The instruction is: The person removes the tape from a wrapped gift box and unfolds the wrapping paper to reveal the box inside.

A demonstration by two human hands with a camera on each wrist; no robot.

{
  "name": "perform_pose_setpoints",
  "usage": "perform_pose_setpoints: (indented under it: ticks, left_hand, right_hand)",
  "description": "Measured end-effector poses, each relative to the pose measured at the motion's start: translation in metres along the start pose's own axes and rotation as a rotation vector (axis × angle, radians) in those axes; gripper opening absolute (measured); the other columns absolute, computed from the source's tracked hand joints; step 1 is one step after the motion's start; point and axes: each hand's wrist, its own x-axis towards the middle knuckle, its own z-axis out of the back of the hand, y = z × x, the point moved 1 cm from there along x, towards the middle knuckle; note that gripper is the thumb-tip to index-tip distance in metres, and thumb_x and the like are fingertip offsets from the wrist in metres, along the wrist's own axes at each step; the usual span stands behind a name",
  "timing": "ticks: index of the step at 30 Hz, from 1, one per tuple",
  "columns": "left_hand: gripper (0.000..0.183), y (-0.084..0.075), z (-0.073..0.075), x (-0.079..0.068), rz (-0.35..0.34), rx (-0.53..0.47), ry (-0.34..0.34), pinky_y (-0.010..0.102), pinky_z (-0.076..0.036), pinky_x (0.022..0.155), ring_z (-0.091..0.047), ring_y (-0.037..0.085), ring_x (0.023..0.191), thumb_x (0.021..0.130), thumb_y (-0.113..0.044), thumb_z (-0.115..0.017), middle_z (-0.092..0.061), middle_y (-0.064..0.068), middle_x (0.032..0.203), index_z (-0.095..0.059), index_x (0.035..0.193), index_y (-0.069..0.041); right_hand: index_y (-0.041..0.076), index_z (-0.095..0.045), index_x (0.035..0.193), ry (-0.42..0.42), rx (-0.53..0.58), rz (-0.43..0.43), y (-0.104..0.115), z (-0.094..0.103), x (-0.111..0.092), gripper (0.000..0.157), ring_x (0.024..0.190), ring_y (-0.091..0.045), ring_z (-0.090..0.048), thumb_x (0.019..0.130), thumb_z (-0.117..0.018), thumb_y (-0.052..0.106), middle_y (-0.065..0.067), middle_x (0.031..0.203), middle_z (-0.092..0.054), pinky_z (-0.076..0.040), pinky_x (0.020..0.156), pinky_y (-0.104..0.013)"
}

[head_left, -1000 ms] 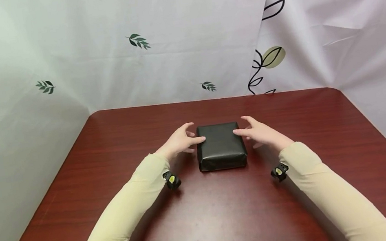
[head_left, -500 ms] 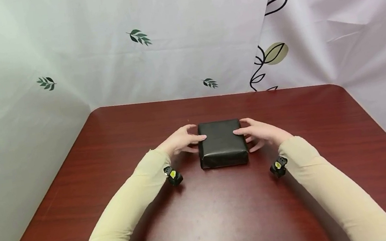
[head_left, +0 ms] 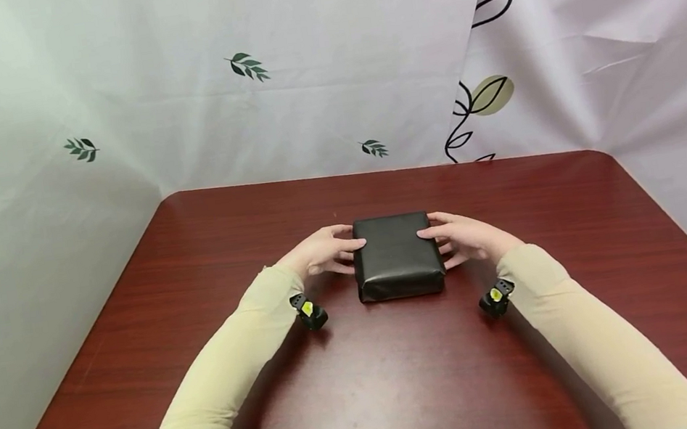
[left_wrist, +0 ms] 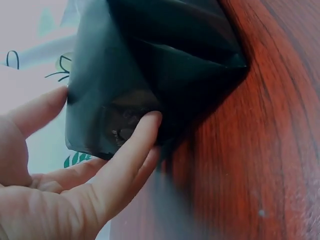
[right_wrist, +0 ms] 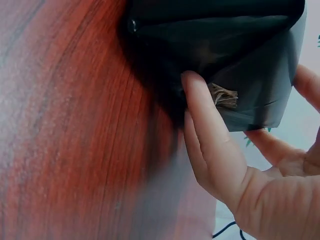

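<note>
A flat, box-shaped package in glossy black wrapping (head_left: 397,258) lies on the table between the two hands in the head view. At its left side, the left hand (head_left: 321,251) holds it with the thumb over the top edge and the fingers along the side. The right hand (head_left: 470,236) grips the opposite side the same way, thumb on top. In the left wrist view, fingertips press a folded end of the black package (left_wrist: 95,65). The right wrist view shows fingers on the other folded end of the package (right_wrist: 250,47), beside a small brownish patch (right_wrist: 223,96).
The dark red wood-grain table (head_left: 367,380) extends around the package. White fabric (head_left: 167,85) with leaf prints hangs behind and along the sides. Small black cameras (head_left: 310,312) are strapped at both wrists.
Both hands have closed in from beside the package until their fingers meet its sides. The view has shifted slightly; the package still rests in about the same place.
</note>
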Motion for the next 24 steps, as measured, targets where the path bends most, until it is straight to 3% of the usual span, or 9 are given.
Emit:
perform_pose_setpoints:
  ticks: [4,7,11,14,17,20,22,24]
  left_hand:
    - [0.067,-0.001,0.0,-0.001,-0.015,-0.02,-0.004,0.045,-0.051,0.088,-0.054,0.03,0.113,0.096,-0.012,-0.055,-0.047,0.022,0.135,-0.017,0.151,-0.008]
    - [0.066,-0.003,0.0,-0.003,-0.034,-0.029,-0.008,0.046,-0.051,0.088,-0.052,0.033,0.119,0.095,-0.011,-0.055,-0.046,0.022,0.136,-0.018,0.151,-0.008]
    - [0.063,-0.005,0.001,-0.007,-0.062,-0.04,-0.012,0.047,-0.051,0.089,-0.048,0.036,0.124,0.095,-0.01,-0.055,-0.043,0.021,0.139,-0.022,0.149,-0.008]
    - [0.06,-0.008,0.002,-0.009,-0.089,-0.045,-0.016,0.049,-0.049,0.09,-0.046,0.036,0.126,0.096,-0.011,-0.055,-0.042,0.019,0.14,-0.026,0.148,-0.008]
    - [0.058,-0.012,0.003,-0.012,-0.117,-0.041,-0.017,0.05,-0.048,0.092,-0.044,0.037,0.127,0.096,-0.011,-0.054,-0.04,0.019,0.142,-0.028,0.148,-0.008]
    - [0.059,-0.015,0.003,-0.015,-0.138,-0.04,-0.029,0.051,-0.047,0.093,-0.044,0.037,0.128,0.096,-0.01,-0.054,-0.039,0.02,0.142,-0.027,0.148,-0.009]
    - [0.059,-0.015,0.003,-0.017,-0.147,-0.046,-0.039,0.051,-0.047,0.093,-0.046,0.036,0.126,0.096,-0.009,-0.055,-0.041,0.02,0.141,-0.028,0.148,-0.009]
    - [0.058,-0.016,0.002,-0.019,-0.17,-0.057,-0.049,0.05,-0.047,0.093,-0.048,0.034,0.126,0.096,-0.009,-0.055,-0.042,0.019,0.142,-0.029,0.148,-0.01]
  right_hand:
    - [0.016,0.003,0.153,0.005,0.033,0.019,0.002,0.001,-0.002,0.078,0.121,-0.035,-0.048,0.097,-0.049,0.028,-0.029,0.143,-0.033,-0.053,0.079,-0.038]
    - [0.014,0.001,0.153,0.014,0.073,0.046,0.002,0.003,-0.003,0.074,0.112,-0.028,-0.053,0.097,-0.047,0.024,-0.026,0.137,-0.04,-0.053,0.078,-0.039]
    - [0.013,0.0,0.152,0.046,0.104,0.091,0.003,0.007,-0.006,0.072,0.097,-0.015,-0.059,0.098,-0.046,0.022,-0.011,0.116,-0.053,-0.053,0.078,-0.04]
    - [0.013,0.001,0.152,0.059,0.119,0.112,0.005,0.009,-0.009,0.071,0.095,-0.013,-0.06,0.1,-0.045,0.022,-0.003,0.107,-0.056,-0.053,0.079,-0.04]
    - [0.015,0.001,0.152,0.049,0.133,0.109,0.007,0.011,-0.013,0.071,0.109,-0.022,-0.055,0.1,-0.046,0.022,-0.008,0.119,-0.051,-0.052,0.081,-0.041]
    - [0.016,0.005,0.153,0.049,0.14,0.115,0.01,0.011,-0.017,0.076,0.126,-0.033,-0.042,0.099,-0.048,0.02,-0.017,0.139,-0.034,-0.051,0.086,-0.045]
    - [0.016,0.004,0.153,0.05,0.149,0.127,0.012,0.01,-0.019,0.078,0.128,-0.035,-0.038,0.097,-0.05,0.016,-0.02,0.145,-0.025,-0.049,0.089,-0.048]
    - [0.014,-0.001,0.153,0.046,0.135,0.163,0.015,0.01,-0.022,0.078,0.122,-0.032,-0.046,0.095,-0.053,0.009,-0.021,0.144,-0.027,-0.049,0.089,-0.052]
